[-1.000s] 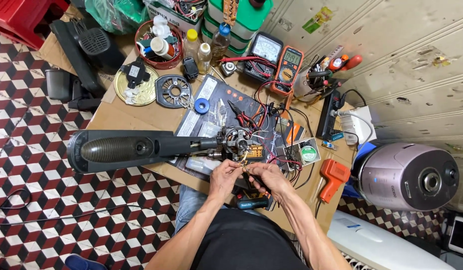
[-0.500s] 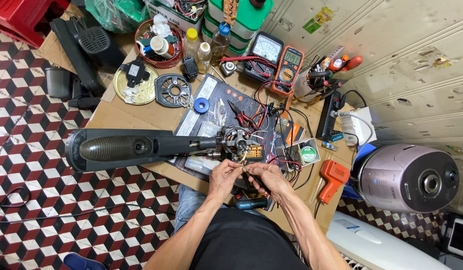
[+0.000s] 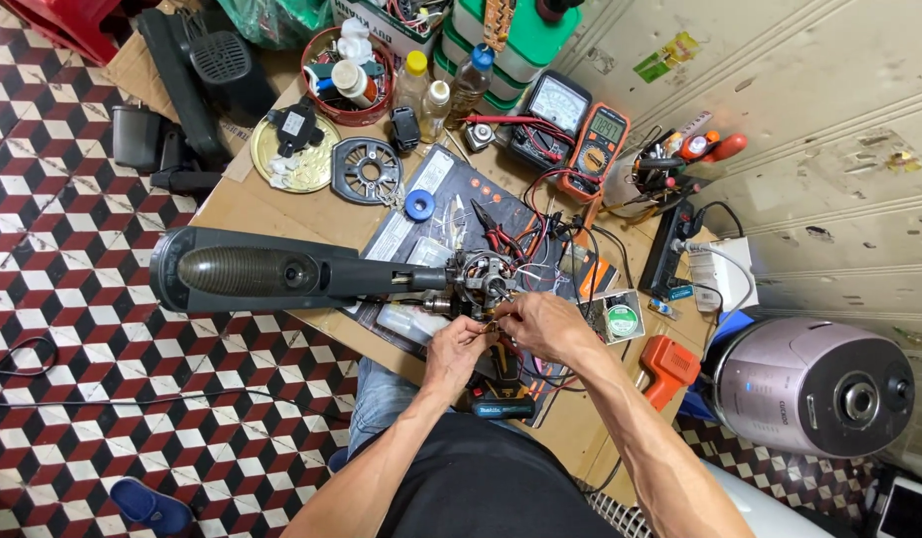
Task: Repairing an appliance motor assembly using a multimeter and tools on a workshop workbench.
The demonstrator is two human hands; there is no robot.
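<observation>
Workbench, seen from above, left to right.
Item 1: long dark appliance housing (image 3: 247,271), lying flat across the table (image 3: 242,214), overhanging its edge; this brings its open end before the person.
Item 2: exposed motor and wiring (image 3: 481,282) at that end.
Item 3: left hand (image 3: 456,349), fingers pinched on a small part just below the motor; which part, cannot tell.
Item 4: right hand (image 3: 542,326), closed around wires beside it.
Item 5: 2 multimeters (image 3: 580,125), rear.
Item 6: orange tool (image 3: 668,367).
</observation>
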